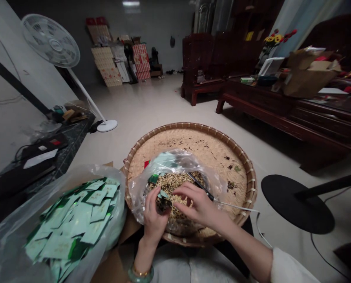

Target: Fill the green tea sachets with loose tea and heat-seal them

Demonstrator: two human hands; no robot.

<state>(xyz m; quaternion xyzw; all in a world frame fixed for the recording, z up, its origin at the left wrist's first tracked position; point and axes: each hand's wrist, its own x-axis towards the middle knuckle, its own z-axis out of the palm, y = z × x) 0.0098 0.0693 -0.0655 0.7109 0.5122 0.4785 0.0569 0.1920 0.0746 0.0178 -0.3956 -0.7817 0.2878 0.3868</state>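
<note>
My left hand (154,220) is closed on a small green sachet (163,194), tilted above the loose mix. Its lower part looks dark, and my fingers cover some of it. Close to the sachet's right side, my right hand (197,205) has its thumb and fingers apart, with nothing visible between them. Beneath both hands a clear plastic bag (138,192) lies open, full of a dry, pale and dark loose mix (175,181). More green sachets sit at the bag's far left edge. A dark stick-like tool (201,186) rests across the mix beside my right hand.
The bag stands in a round woven bamboo tray (222,151) with dark scraps scattered on it. At left, another plastic bag (110,220) holds many green sachets (75,220). A white cord (237,205) crosses the tray's right rim near a black round base (296,204).
</note>
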